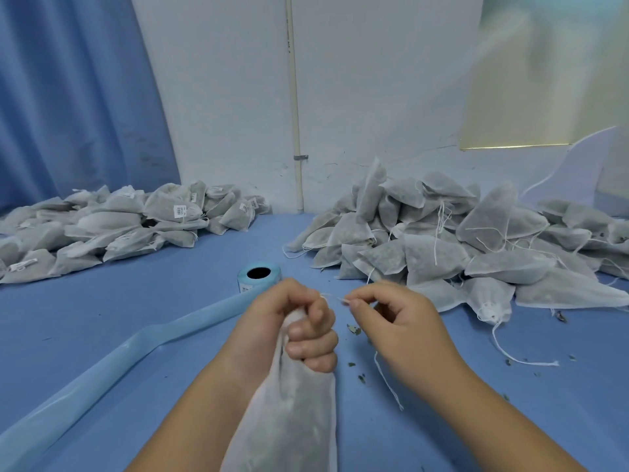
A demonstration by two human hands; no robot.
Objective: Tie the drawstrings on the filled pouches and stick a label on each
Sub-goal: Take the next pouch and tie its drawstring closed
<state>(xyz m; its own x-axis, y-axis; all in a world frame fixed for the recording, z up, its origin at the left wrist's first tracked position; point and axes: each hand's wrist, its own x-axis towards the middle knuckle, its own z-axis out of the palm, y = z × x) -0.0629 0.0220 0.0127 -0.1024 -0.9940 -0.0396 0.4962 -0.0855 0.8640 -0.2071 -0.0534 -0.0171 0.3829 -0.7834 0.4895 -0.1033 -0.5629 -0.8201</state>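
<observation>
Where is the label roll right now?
In the head view, the label roll stands centre on the blue table, just beyond the left hand, between the labelled pile on the left and the untied pile on the right.

On the worktop (102, 318), labelled pouches (119, 226) pile back left, untied pouches (442, 247) back right, the label roll (259, 277) between them, its backing strip (119, 362) trailing forward-left, one pouch (289, 420) nearest in front.

One camera on the person's head looks forward and down, close over the left hand (289, 330) and right hand (400, 318), across the table (119, 294) to the wall (221, 114).
</observation>
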